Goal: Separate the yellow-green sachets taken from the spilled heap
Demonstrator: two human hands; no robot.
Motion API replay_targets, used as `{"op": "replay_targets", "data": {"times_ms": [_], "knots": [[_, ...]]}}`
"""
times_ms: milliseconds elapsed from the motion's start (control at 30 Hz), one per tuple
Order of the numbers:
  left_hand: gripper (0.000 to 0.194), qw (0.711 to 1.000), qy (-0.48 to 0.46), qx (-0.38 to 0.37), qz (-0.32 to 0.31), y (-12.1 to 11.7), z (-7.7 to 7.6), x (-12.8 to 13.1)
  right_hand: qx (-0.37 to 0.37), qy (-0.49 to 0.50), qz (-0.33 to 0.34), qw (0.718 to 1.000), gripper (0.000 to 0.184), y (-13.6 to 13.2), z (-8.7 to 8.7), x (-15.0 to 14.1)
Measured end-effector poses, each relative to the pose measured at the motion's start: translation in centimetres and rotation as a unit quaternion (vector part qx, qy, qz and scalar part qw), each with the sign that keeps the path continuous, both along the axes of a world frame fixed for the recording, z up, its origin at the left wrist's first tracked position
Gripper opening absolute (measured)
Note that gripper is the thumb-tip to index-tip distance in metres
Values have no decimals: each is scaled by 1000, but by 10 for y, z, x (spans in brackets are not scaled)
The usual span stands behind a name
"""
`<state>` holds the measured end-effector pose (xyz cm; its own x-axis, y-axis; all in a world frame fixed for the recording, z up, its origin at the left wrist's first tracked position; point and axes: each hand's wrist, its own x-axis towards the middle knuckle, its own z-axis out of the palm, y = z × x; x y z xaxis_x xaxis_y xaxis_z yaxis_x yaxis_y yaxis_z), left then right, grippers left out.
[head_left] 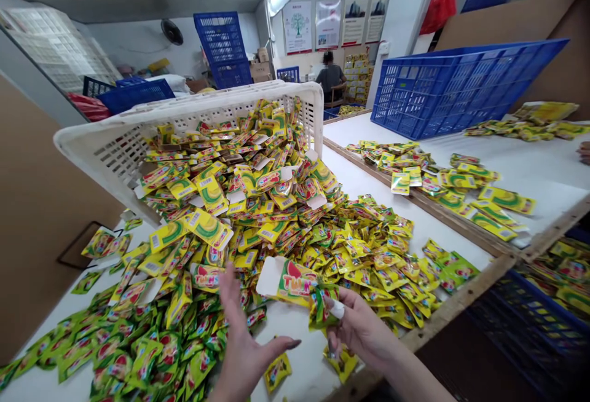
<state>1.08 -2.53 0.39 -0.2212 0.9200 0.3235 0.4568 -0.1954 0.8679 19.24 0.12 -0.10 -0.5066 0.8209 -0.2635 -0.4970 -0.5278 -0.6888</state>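
Note:
My left hand [249, 343] is open above the white tabletop, thumb and fingers apart, with nothing in it. My right hand [359, 328], with white tape on a finger, pinches a small green candy packet [319, 308]. Just beyond the packet is a yellow flat carton [290, 280] with a watermelon picture and its white end flap open. I cannot tell if the packet touches the carton. Green packets [157, 353] are heaped at the left, yellow packets [382, 260] at the right. Two loose yellow packets [278, 372] lie near my hands.
A tipped white basket [318, 104] spills yellow cartons [214, 193] onto the table. Past a wooden strip [461, 225], more cartons lie near a blue crate [410, 94]. Another crate [530, 322] stands below the table edge. A person [330, 76] sits at the back.

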Motion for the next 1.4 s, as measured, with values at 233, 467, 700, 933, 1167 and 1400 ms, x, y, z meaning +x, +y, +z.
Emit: {"op": "replay_targets", "data": {"times_ms": [233, 467, 700, 933, 1167, 1400], "knots": [[47, 892, -419, -165, -41, 6, 4, 36, 17, -51, -33, 998, 32, -8, 14, 20], [38, 889, -340, -279, -129, -4, 28, 52, 228, -81, -107, 964, 14, 9, 71, 33], [30, 919, -181, -244, -250, -6, 32, 59, 500, -400, 91, 762, 33, 6, 90, 24], [56, 882, -232, -237, -335, -16, 5, 55, 479, -430, 186, 742, 45, -11, 77, 48], [66, 813, -316, -301, -386, -20, -12, 59, 516, -377, 106, 762, 25, -34, 41, 42], [57, 932, -57, -249, -256, 3, -7, 39, 541, -524, -71, 653, 20, 20, 62, 103]]}}
